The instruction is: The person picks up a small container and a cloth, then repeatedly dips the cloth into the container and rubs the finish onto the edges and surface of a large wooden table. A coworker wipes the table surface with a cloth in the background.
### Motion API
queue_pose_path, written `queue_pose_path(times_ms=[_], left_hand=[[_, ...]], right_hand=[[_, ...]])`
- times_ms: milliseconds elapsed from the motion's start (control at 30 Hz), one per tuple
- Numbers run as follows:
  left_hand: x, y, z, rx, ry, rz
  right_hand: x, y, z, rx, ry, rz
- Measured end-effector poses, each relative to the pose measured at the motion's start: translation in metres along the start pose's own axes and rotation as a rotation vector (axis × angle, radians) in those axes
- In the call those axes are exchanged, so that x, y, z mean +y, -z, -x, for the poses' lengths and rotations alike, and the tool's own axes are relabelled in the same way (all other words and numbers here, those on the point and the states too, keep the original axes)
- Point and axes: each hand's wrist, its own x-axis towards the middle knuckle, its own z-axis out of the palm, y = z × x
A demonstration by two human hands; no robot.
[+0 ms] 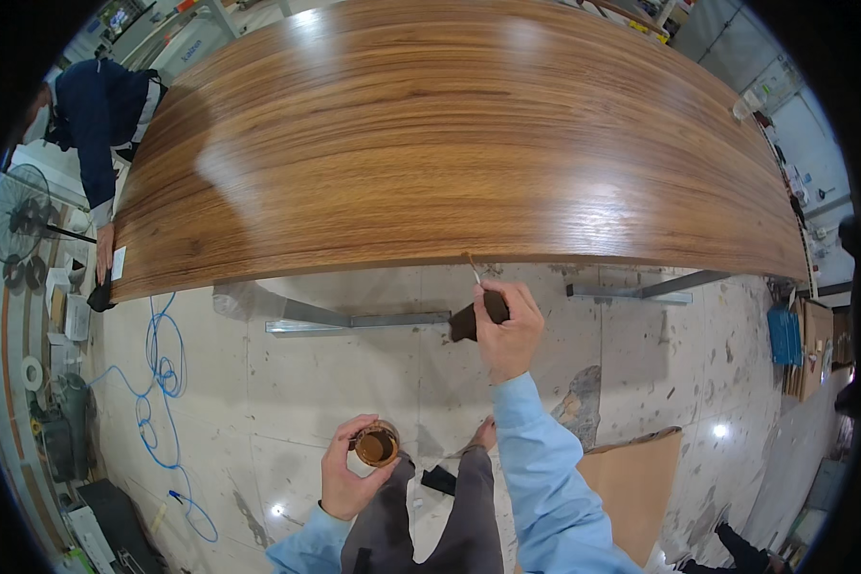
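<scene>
My left hand (349, 467) is wrapped round a small open jar (377, 444) with brown stuff inside, held low above my legs. Between the fingers of my right hand (511, 330) is a thin, light-handled brush (475, 272) with a brown tip. That tip meets the near edge of a large wood-grain tabletop (469, 182), close to its middle. A dark brown piece (466, 323) shows beside the same hand's palm; whether it is a cloth or a pad, I cannot tell.
At the left end a person (96, 115) in dark clothes leans over the tabletop, hand on its corner. Metal legs (354, 321) stand below. A blue hose (163, 373) coils on the floor, left. A fan (19, 215) stands far left; a cardboard sheet (631, 488) lies right.
</scene>
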Motion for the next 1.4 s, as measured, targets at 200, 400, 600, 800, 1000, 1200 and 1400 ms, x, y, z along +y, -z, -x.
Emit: queue_pose_path(times_ms=[200, 400, 600, 800, 1000, 1200, 1400], left_hand=[[-0.006, 0.020, -0.002, 0.021, -0.038, -0.003], [-0.011, 0.032, -0.001, 0.022, 0.004, -0.012], [-0.017, 0.050, 0.001, 0.052, -0.040, -0.007], [-0.023, 0.061, 0.004, 0.069, -0.011, -0.014], [-0.031, 0.069, 0.004, 0.085, -0.019, -0.008], [-0.030, 0.066, 0.003, 0.074, -0.019, -0.009], [-0.025, 0.061, 0.001, 0.070, -0.012, 0.007]], right_hand=[[0.001, 0.015, -0.004, 0.135, -0.132, 0.078], [-0.012, -0.020, 0.013, -0.006, 0.015, 0.043], [-0.023, -0.027, 0.013, 0.214, -0.131, 0.045], [-0.034, -0.057, 0.027, -0.021, -0.004, 0.042], [-0.046, -0.052, 0.021, 0.158, -0.163, 0.023], [-0.051, -0.083, 0.037, -0.061, -0.018, -0.051], [-0.015, -0.017, 0.004, 0.135, -0.202, -0.004]])
